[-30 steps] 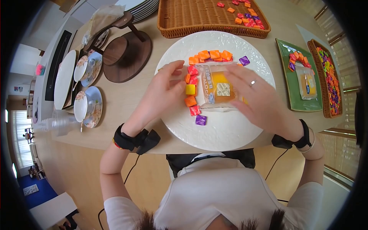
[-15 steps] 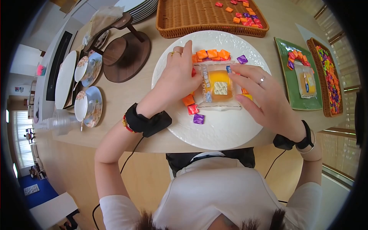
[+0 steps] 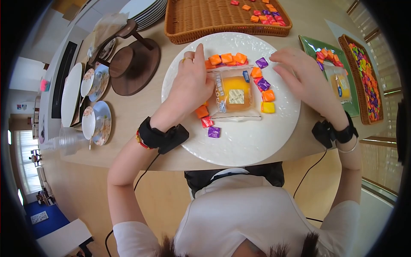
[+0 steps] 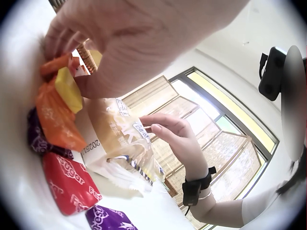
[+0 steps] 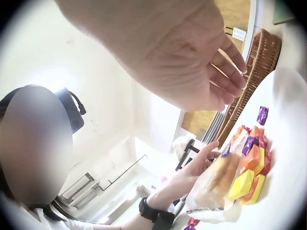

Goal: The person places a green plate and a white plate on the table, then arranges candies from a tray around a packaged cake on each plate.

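Note:
A clear-wrapped bread or cake [image 3: 237, 85] lies on a large white plate [image 3: 239, 150], with small wrapped candies set along its top and both sides. My left hand [image 3: 190, 83] is at the package's left side, fingers extended over the candy row there. In the left wrist view its thumb is right at a yellow candy [image 4: 69, 90], beside orange and red candies [image 4: 72, 184]. My right hand [image 3: 302, 77] hovers over the plate's right edge, fingers loose and holding nothing. Nearest to it are a purple candy [image 3: 261, 63] and the right-hand row, which ends in a yellow candy [image 3: 268, 107].
Behind the plate stands a wicker tray [image 3: 201, 25] with loose candies. To the right are a green plate [image 3: 351, 107] with another package and candies, and a basket full of candies [image 3: 364, 77]. A dark wooden stand [image 3: 137, 73] and cups on saucers [image 3: 102, 115] are at left.
My left hand has moved forward onto the left candy row. My right hand has drawn off the package to the right, uncovering the right-hand candies. The whole head view has shifted slightly.

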Available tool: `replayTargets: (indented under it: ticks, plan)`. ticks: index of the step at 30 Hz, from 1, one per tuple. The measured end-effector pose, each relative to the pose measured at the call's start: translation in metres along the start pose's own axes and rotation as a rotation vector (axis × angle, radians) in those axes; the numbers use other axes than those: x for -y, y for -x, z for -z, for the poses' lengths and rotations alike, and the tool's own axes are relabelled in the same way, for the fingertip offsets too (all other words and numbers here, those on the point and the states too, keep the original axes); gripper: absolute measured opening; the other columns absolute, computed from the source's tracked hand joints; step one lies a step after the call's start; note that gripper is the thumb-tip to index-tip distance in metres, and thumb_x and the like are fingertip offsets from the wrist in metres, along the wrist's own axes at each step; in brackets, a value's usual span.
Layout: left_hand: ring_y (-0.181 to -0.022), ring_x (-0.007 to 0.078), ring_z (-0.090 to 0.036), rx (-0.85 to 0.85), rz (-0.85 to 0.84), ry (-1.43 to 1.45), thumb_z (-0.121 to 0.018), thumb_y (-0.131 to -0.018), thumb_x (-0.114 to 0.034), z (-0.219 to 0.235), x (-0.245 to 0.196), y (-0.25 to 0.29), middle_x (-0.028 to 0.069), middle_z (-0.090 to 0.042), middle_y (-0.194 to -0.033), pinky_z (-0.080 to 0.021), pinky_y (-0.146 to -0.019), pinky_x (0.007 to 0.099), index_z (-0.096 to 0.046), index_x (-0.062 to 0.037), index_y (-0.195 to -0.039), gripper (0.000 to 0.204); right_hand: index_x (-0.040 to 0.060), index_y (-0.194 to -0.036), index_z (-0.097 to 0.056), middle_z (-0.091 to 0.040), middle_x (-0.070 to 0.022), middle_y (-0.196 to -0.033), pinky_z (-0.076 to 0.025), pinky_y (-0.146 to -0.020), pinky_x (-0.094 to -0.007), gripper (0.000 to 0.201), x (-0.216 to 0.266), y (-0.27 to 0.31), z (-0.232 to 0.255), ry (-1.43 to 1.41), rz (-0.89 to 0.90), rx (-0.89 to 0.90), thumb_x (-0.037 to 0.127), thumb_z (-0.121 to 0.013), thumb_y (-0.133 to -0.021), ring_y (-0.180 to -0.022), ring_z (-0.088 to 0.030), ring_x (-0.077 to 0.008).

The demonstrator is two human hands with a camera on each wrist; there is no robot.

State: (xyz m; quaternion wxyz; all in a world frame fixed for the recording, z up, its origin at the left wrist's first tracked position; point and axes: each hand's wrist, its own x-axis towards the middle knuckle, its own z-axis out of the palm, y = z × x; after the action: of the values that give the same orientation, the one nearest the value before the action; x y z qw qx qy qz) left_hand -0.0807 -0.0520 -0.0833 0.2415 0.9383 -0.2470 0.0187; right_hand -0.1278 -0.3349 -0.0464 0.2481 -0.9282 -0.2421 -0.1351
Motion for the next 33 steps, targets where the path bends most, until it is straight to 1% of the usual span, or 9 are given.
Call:
replayTargets:
  ticks: [5, 8, 13, 16, 18, 27, 29, 31, 33]
  plan:
    - [-0.119, 0.0445, -0.051, -0.025, -0.008, -0.016, -0.062, -0.083, -0.004, -0.002, 0.003, 0.000, 0.0306, -0.049, -0.129, -0.046, -0.102, 0.0461, -0.031, 0.0122, -0.147, 0.073, -0.0009, -0.114, -0.065, -0.062, -0.0153, -0.116, -0.047, -0.097, -0.0387, 0.025, -0.024, -0.024, -0.008, 0.063, 0.076, 0.187, 0.005, -0.063, -0.090, -0.112, -0.060, -0.0313]
    - [-0.119, 0.0448, -0.050, -0.025, -0.006, -0.012, -0.063, -0.083, -0.005, 0.000, 0.004, 0.001, 0.0305, -0.049, -0.129, -0.045, -0.103, 0.0469, -0.031, 0.0122, -0.147, 0.074, -0.0012, -0.114, -0.065, -0.060, -0.0146, -0.113, -0.047, -0.095, -0.0381, 0.026, -0.032, -0.034, -0.015, 0.066, 0.079, 0.283, 0.006, -0.063, -0.090, -0.111, -0.058, -0.0309]
    - [-0.120, 0.0441, -0.050, -0.046, 0.063, 0.074, -0.062, -0.085, -0.005, 0.019, 0.002, 0.010, 0.0281, -0.049, -0.130, -0.044, -0.103, 0.0474, -0.035, 0.0086, -0.145, 0.068, -0.0020, -0.109, -0.066, -0.061, -0.0140, -0.111, -0.048, -0.093, -0.0378, 0.022, -0.028, -0.037, -0.019, 0.034, 0.120, 0.185, 0.007, -0.064, -0.089, -0.107, -0.058, -0.0302]
    - [-0.118, 0.0416, -0.053, -0.077, -0.011, 0.163, -0.060, -0.087, -0.002, 0.038, -0.010, 0.026, 0.0258, -0.050, -0.131, -0.046, -0.101, 0.0458, -0.043, 0.0052, -0.139, 0.056, -0.0021, -0.104, -0.067, -0.063, -0.0132, -0.105, -0.049, -0.090, -0.0371, 0.019, -0.020, -0.039, -0.019, -0.058, 0.125, 0.170, 0.009, -0.065, -0.089, -0.102, -0.059, -0.0293]
    - [-0.109, 0.0276, -0.060, 0.032, -0.019, 0.263, -0.056, -0.090, 0.002, 0.046, -0.020, 0.044, 0.0180, -0.054, -0.130, -0.051, -0.090, 0.0373, -0.052, -0.0013, -0.135, 0.046, -0.0020, -0.102, -0.067, -0.064, -0.0126, -0.101, -0.049, -0.088, -0.0367, 0.017, -0.018, -0.041, -0.021, -0.117, 0.117, 0.182, 0.009, -0.065, -0.089, -0.100, -0.060, -0.0286]
    - [-0.115, 0.0342, -0.059, 0.196, -0.030, 0.313, -0.059, -0.090, 0.002, 0.037, -0.051, 0.083, 0.0190, -0.052, -0.139, -0.049, -0.099, 0.0396, -0.051, -0.0006, -0.138, 0.049, -0.0027, -0.092, -0.067, -0.067, -0.0142, -0.083, -0.052, -0.071, -0.0361, 0.012, -0.014, -0.050, -0.038, -0.262, 0.036, 0.229, 0.007, -0.062, -0.087, -0.078, -0.064, -0.0264]
    - [-0.113, 0.0330, -0.060, 0.166, -0.057, 0.296, -0.060, -0.090, 0.003, 0.038, -0.049, 0.083, 0.0189, -0.054, -0.136, -0.050, -0.097, 0.0399, -0.051, -0.0008, -0.138, 0.049, -0.0010, -0.095, -0.066, -0.066, -0.0114, -0.093, -0.050, -0.079, -0.0346, 0.011, -0.007, -0.053, -0.031, -0.245, -0.085, 0.387, 0.009, -0.064, -0.090, -0.089, -0.062, -0.0256]
    - [-0.104, 0.0394, -0.060, 0.160, -0.040, 0.369, -0.059, -0.088, 0.001, 0.043, -0.044, 0.081, 0.0191, -0.061, -0.120, -0.051, -0.090, 0.0443, -0.054, -0.0017, -0.130, 0.042, -0.0010, -0.096, -0.066, -0.066, -0.0118, -0.093, -0.050, -0.079, -0.0346, 0.011, -0.006, -0.052, -0.033, -0.245, -0.060, 0.382, 0.008, -0.064, -0.089, -0.090, -0.062, -0.0256]
    - [-0.100, 0.0378, -0.061, 0.082, -0.007, 0.337, -0.062, -0.087, 0.001, 0.048, -0.020, 0.074, 0.0172, -0.062, -0.114, -0.051, -0.088, 0.0434, -0.058, -0.0025, -0.125, 0.039, -0.0010, -0.097, -0.065, -0.066, -0.0121, -0.094, -0.051, -0.079, -0.0346, 0.011, -0.006, -0.050, -0.034, -0.249, -0.030, 0.379, 0.007, -0.064, -0.089, -0.091, -0.063, -0.0256]
